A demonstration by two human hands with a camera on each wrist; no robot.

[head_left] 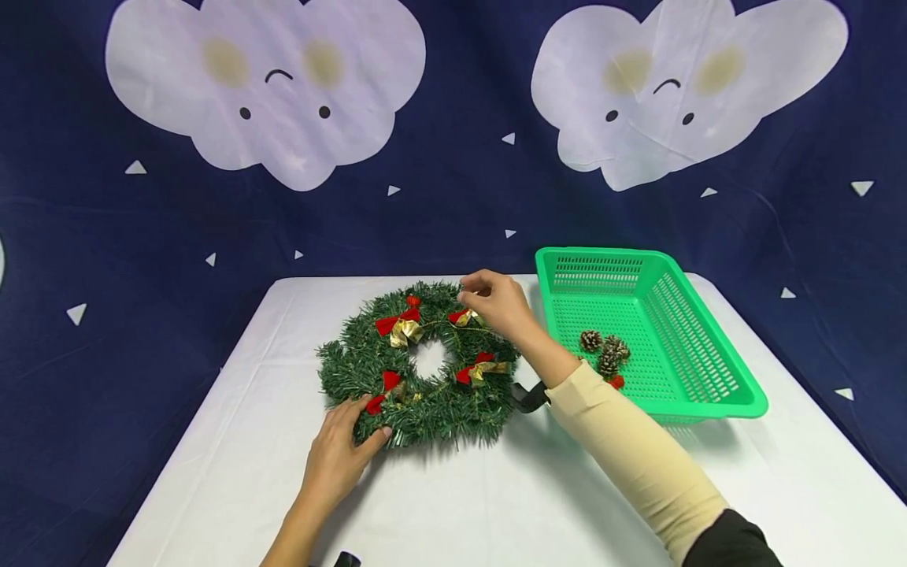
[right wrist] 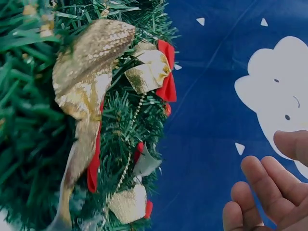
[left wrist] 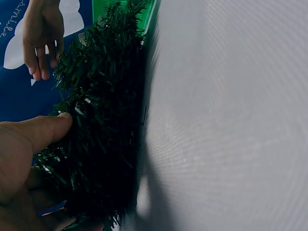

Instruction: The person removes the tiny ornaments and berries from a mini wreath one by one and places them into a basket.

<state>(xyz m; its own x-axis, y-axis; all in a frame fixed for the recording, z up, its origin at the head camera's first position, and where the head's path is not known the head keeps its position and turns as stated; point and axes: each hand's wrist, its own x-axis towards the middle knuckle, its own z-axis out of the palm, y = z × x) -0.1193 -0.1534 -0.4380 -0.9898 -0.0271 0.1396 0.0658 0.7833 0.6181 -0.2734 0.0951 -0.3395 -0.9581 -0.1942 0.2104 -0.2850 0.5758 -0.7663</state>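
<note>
A green tinsel wreath (head_left: 439, 421) with red and gold bows lies on the white table. My left hand (head_left: 340, 453) grips its front left edge beside a red bow (head_left: 375, 404). In the left wrist view the thumb (left wrist: 53, 129) presses on the tinsel, and the other fingers are partly hidden by it. Above the wreath's back right part is my right hand (head_left: 496, 303), fingers loosely bent and nothing seen between them. Below it sits another bow (head_left: 465, 316). A thin gold bead string (right wrist: 126, 168) runs over the tinsel.
A green plastic basket (head_left: 708, 346) stands right of the wreath, holding several pine cones (head_left: 609, 354) and a small red piece (head_left: 616, 382). My right forearm crosses in front of its near left corner. Behind the table hangs a dark blue cloth (head_left: 468, 205) with clouds.
</note>
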